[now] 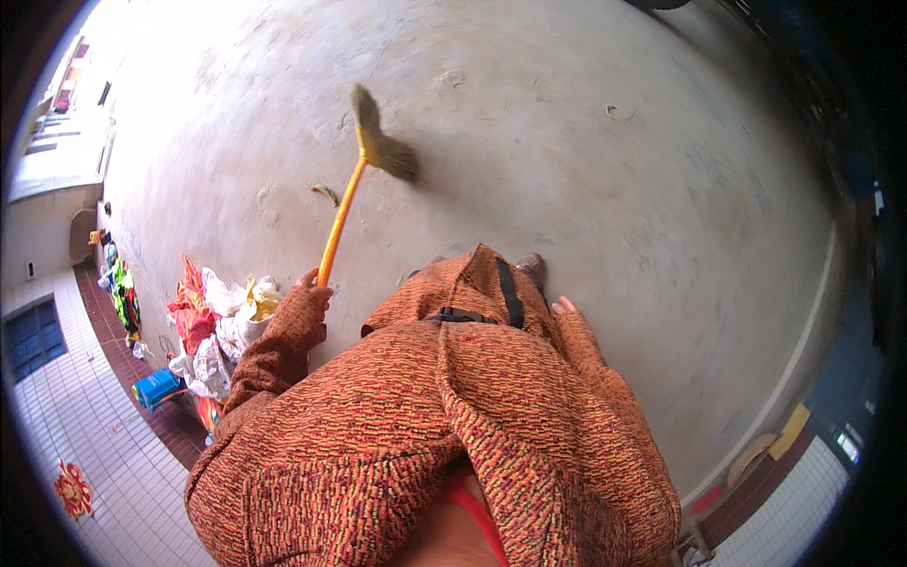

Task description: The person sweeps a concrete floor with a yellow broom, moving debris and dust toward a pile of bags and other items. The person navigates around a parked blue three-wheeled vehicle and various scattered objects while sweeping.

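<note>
My left hand (316, 295) is closed around the lower end of a broom's orange-yellow handle (342, 219). The handle slants away from me, up and a little to the right. At its far end the greenish-brown broom head (385, 149) spreads over the grey floor, its bristles slightly blurred. A small curved scrap, green and brown (325, 195), lies just left of the handle. My right hand (565, 306) hangs beside my right hip with its fingertips stretched out and nothing in it; the sleeve hides part of it.
A heap of white, red and yellow bags or cloths (222, 321) lies to my left. Near it stand a blue container (156, 387) and a bright green bundle (123, 295) by the tiled wall (123, 472). A yellow board (789, 432) leans at the lower right.
</note>
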Demonstrator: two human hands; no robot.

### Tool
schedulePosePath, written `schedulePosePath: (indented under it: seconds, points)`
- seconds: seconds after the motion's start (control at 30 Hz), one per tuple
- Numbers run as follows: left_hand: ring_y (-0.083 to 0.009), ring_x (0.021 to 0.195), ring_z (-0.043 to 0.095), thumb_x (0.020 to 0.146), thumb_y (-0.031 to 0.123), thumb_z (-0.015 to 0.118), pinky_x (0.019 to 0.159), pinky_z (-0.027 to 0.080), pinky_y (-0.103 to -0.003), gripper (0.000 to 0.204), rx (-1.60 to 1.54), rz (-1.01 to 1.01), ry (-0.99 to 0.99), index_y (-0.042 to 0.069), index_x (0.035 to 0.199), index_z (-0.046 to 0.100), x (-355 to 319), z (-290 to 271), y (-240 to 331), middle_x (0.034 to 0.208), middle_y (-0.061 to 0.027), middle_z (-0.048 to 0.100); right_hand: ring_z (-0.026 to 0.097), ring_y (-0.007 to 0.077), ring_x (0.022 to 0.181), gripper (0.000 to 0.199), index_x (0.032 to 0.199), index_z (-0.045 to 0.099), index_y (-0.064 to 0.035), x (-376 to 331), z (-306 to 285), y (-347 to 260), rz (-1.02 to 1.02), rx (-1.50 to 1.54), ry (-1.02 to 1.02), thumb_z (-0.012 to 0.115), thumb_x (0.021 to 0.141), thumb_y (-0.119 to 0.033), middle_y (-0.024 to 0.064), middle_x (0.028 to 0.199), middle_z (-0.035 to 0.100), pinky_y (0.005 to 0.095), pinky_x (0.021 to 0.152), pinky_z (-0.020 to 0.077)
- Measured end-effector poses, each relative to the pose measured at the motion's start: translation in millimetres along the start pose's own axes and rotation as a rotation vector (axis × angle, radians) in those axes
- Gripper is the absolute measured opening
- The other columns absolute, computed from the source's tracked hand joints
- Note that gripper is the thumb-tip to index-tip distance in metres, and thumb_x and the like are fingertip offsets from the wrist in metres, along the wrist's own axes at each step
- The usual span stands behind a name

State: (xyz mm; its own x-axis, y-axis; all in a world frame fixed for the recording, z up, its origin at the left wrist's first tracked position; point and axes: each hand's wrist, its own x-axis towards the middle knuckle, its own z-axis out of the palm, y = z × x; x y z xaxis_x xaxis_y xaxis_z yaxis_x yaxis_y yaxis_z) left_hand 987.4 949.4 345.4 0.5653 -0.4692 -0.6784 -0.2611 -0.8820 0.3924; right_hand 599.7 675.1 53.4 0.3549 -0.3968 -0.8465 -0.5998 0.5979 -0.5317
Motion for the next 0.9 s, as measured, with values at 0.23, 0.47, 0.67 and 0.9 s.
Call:
schedulePosePath:
  seconds: [0.23, 0.47, 0.67, 0.9]
  points:
    - [-0.0104, 0.044, 0.041, 0.064, 0.002, 0.054, 0.037, 0.035, -0.022, 0.066, -0.821, -0.283, -0.014, 0.012, 0.123, 0.026, 20.4, 17.3, -32.5, 0.059, -0.0020, 0.042, 0.049, 0.0192, 0.089, 0.051, 0.118, 0.035, -0.0042, -8.2, 6.0, 15.8, 0.036, 0.062, -0.013, 0.053, 0.076, -0.027, 0.0116, 0.096, 0.052, 0.0320, 0.073, 0.0415]
    - [-0.0108, 0.055, 0.044, 0.063, -0.002, 0.056, 0.049, 0.036, -0.023, 0.067, -0.975, 0.022, -0.272, 0.008, 0.123, 0.029, 72.8, 78.4, -12.0, 0.068, -0.0035, 0.049, 0.049, 0.0192, 0.090, 0.051, 0.118, 0.034, -0.0039, -22.3, 8.7, 10.1, 0.025, 0.132, 0.021, 0.052, 0.077, -0.027, 0.0115, 0.096, 0.052, 0.0323, 0.073, 0.0416]
    - [-0.0142, 0.059, 0.048, 0.064, 0.000, 0.058, 0.049, 0.038, -0.026, 0.062, -0.656, -0.048, -0.445, 0.009, 0.120, 0.035, 133.6, 106.9, 44.0, 0.074, -0.0076, 0.052, 0.049, 0.0193, 0.090, 0.051, 0.118, 0.034, -0.0036, -47.6, -9.0, 17.0, 0.063, 0.242, 0.089, 0.051, 0.077, -0.028, 0.0114, 0.097, 0.052, 0.0326, 0.073, 0.0417]
    - [-0.0167, 0.060, 0.052, 0.065, 0.006, 0.062, 0.047, 0.041, -0.027, 0.058, -0.562, -0.258, -0.394, 0.014, 0.117, 0.040, 153.6, 125.5, 90.0, 0.077, -0.0100, 0.055, 0.049, 0.0194, 0.091, 0.051, 0.118, 0.034, -0.0033, -25.1, -7.3, 43.0, 0.093, 0.277, 0.076, 0.050, 0.078, -0.028, 0.0113, 0.097, 0.052, 0.0329, 0.073, 0.0418]
